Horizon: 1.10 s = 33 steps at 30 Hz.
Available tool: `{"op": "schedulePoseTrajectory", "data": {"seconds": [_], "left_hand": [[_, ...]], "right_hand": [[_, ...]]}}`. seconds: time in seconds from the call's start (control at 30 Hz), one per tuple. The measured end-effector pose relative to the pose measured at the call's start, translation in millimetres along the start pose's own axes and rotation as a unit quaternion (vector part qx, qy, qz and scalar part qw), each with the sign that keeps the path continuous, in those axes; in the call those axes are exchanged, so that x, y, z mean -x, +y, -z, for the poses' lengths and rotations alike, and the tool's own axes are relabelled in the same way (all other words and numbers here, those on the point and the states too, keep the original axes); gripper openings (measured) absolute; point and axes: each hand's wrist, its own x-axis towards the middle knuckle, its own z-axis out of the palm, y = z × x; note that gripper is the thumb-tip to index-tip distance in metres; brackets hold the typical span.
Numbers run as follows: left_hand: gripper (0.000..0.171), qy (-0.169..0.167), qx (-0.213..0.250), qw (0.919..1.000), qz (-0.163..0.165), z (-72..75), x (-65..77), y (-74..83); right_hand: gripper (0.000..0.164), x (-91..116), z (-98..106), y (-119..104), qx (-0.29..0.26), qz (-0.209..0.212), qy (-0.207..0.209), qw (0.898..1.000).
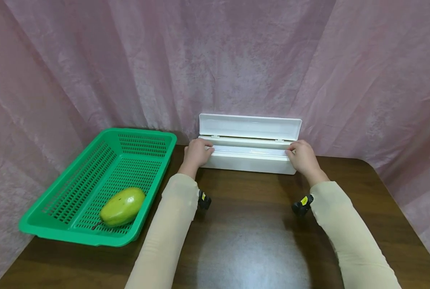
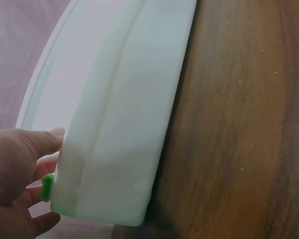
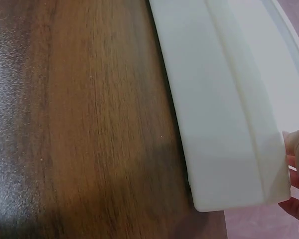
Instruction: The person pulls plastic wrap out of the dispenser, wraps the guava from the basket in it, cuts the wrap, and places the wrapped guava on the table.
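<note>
A long white plastic wrap box (image 1: 249, 163) stands against the curtain, its hinged lid (image 1: 250, 126) raised. Shiny clear plastic wrap (image 1: 256, 151) shows along the opening. My left hand (image 1: 197, 152) is at the box's left end, thumb and fingers pinching at the wrap's edge. A small green tab (image 2: 47, 187) sits by those fingers in the left wrist view. At the opposite end, my right hand (image 1: 303, 155) pinches the wrap's other edge with thumb and forefinger. In both wrist views, the box's front wall (image 3: 219, 124) hides part of the grip.
To the left, a green perforated basket (image 1: 171, 148) holds a green-yellow fruit (image 1: 122, 206) with a dark stem. The brown wooden table (image 1: 244, 224) spreads out in front of the box. A pink curtain (image 1: 218, 60) hangs right behind everything.
</note>
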Motion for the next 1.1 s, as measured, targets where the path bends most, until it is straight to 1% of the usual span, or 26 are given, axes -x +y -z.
{"op": "schedulePoseTrajectory", "data": {"seconds": [0.2,0.37,0.47,0.57,0.7,0.8,0.9,1.0,1.1], "left_hand": [[0.027,-0.023,0.014,0.9996,0.01,0.2,-0.9,3.6],[0.028,-0.019,0.013,0.9997,0.01,0.6,-1.9,6.0],[0.028,-0.019,0.009,0.9998,0.007,1.9,-2.3,6.9],[0.029,-0.02,-0.005,0.9998,0.003,3.0,-3.8,7.5],[0.03,-0.027,-0.042,0.9988,0.002,3.6,-8.1,9.6],[0.031,-0.035,-0.066,0.9972,0.004,3.2,-12.2,11.3],[0.027,-0.04,-0.081,0.9959,0.009,1.5,-15.8,11.4],[0.023,-0.033,-0.09,0.9953,0.015,-0.2,-16.9,9.1],[0.02,-0.019,-0.083,0.9963,0.014,-1.6,-15.4,5.9]], "right_hand": [[0.024,-0.5,-0.6,0.9,0.023,-0.019,-0.005,1.0],[0.027,-3.2,1.7,2.7,0.026,-0.022,0.011,0.999],[0.027,-5.2,3.8,2.8,0.022,-0.025,0.014,0.999],[0.027,-5.7,5.6,2.4,0.02,-0.026,0.015,0.999],[0.027,-5.8,6.5,1.1,0.015,-0.026,0.023,0.999],[0.027,-5.6,6.1,0.2,0.006,-0.027,0.021,0.999],[0.028,-4.3,4.8,-0.9,-0.006,-0.037,0.011,0.999],[0.029,-1.7,2.6,-1.3,-0.014,-0.049,0.001,0.999],[0.031,1.6,0.4,0.1,-0.019,-0.057,0.004,0.998]]}}
